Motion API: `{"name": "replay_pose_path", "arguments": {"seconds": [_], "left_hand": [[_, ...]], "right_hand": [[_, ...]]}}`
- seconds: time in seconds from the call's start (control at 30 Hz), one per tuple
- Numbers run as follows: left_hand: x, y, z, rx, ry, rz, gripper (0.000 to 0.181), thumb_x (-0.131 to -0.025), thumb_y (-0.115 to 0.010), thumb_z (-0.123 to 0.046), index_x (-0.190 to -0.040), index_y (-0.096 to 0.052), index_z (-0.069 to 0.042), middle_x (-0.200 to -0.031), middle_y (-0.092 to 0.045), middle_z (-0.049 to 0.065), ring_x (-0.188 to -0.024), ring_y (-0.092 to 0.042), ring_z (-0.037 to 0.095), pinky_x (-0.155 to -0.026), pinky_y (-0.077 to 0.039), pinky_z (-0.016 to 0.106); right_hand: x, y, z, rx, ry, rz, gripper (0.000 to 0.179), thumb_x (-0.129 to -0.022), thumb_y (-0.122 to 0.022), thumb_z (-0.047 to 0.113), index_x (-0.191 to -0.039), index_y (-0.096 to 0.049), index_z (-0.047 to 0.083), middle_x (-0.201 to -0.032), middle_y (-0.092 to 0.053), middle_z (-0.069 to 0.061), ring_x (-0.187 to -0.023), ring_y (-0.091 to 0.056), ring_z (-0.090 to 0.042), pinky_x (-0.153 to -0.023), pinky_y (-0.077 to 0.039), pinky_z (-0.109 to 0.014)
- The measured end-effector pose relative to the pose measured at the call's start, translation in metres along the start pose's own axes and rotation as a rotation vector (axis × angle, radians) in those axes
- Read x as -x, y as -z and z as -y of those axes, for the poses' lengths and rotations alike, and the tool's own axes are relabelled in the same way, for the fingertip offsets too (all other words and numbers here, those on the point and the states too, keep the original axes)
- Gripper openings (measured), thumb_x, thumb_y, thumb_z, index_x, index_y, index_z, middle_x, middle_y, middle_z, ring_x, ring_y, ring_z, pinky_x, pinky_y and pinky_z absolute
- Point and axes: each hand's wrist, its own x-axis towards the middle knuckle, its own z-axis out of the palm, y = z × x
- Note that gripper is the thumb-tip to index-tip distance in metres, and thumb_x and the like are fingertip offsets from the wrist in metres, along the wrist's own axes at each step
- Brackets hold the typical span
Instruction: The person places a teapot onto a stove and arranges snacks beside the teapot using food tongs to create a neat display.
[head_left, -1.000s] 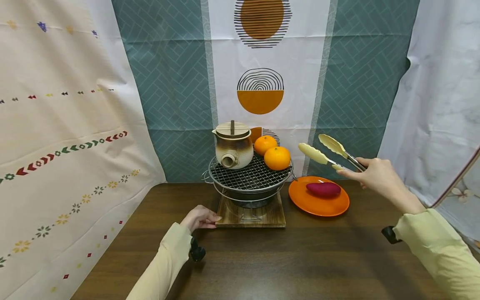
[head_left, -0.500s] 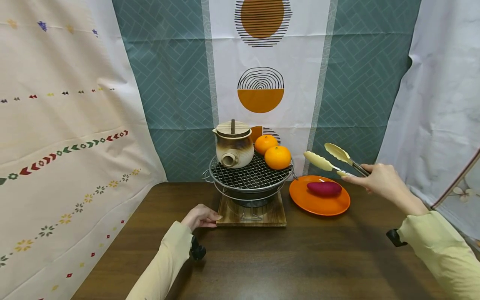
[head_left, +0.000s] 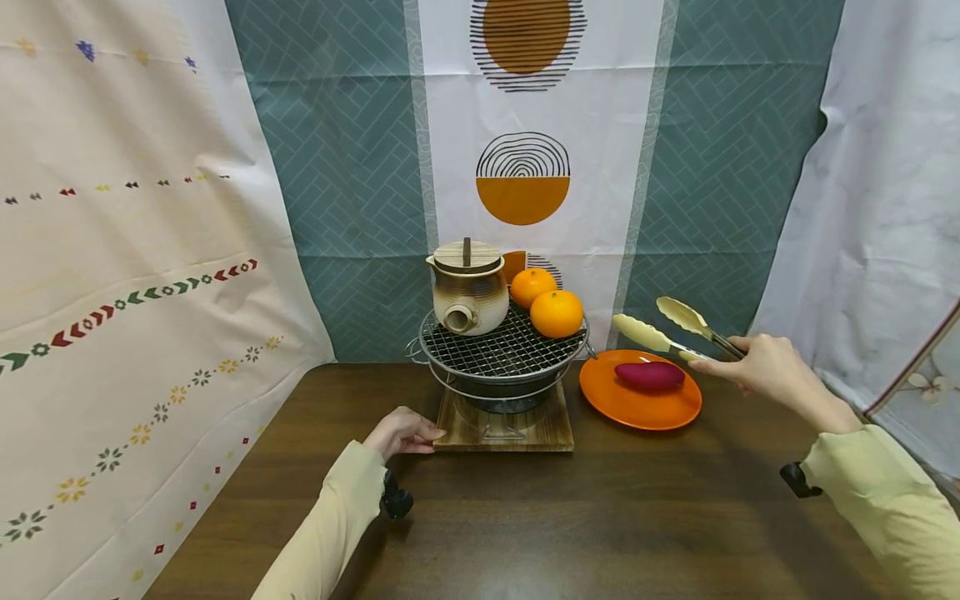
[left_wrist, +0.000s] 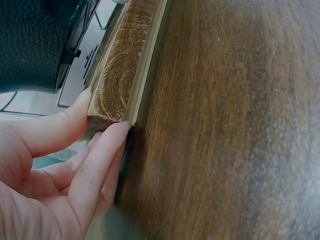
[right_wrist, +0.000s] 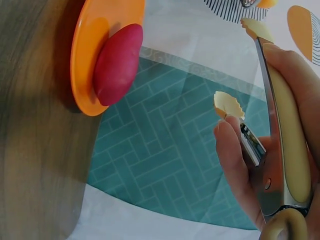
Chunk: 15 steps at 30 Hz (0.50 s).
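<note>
My left hand [head_left: 405, 432] pinches the front left corner of a square wooden board [head_left: 468, 435], thumb on top and fingers at its lower edge, as the left wrist view shows. On that board stands a round grill [head_left: 480, 358] with a wire mesh top. My right hand [head_left: 772, 367] holds metal tongs [head_left: 701, 337] with cream scalloped tips, spread apart with nothing between them. Below and left of the tongs lies an orange plate [head_left: 622, 412] bearing a purple sweet potato [head_left: 649, 376]. In the right wrist view the sweet potato [right_wrist: 119, 65] rests inside the rim.
A ceramic teapot [head_left: 471, 300] with a wooden lid sits on the left of the mesh. Two oranges, the nearer orange [head_left: 557, 314] and the farther orange [head_left: 532, 286], are at its right. Hanging cloth [head_left: 360, 167] backs the dark wooden table [head_left: 525, 525].
My right hand has moved down and slightly right with the tongs, which now hang closer over the plate. The left hand keeps its pinch on the board.
</note>
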Motion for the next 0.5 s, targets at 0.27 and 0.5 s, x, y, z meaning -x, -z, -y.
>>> {"name": "replay_pose_path", "arguments": {"seconds": [0.27, 0.5], "left_hand": [[-0.003, 0.0, 0.0, 0.004, -0.002, -0.001, 0.028, -0.078, -0.066, 0.007, -0.102, -0.056, 0.018, -0.08, -0.058, 0.014, -0.057, -0.059, 0.015, -0.06, -0.054, 0.03], [0.0, 0.0, -0.001, -0.006, -0.006, 0.004, 0.027, -0.078, -0.067, 0.006, -0.1, -0.055, 0.018, -0.08, -0.055, 0.014, -0.056, -0.059, 0.015, -0.06, -0.054, 0.029]], "right_hand": [[0.001, -0.005, -0.011, 0.003, 0.007, 0.032, 0.049, -0.072, -0.064, 0.06, -0.077, -0.059, 0.011, -0.047, -0.045, 0.001, -0.045, -0.044, -0.018, -0.042, -0.033, -0.03], [0.001, -0.01, -0.021, 0.015, 0.018, 0.046, 0.052, -0.072, -0.066, 0.058, -0.084, -0.062, 0.007, -0.045, -0.045, 0.001, -0.044, -0.045, -0.018, -0.044, -0.035, -0.03]]}}
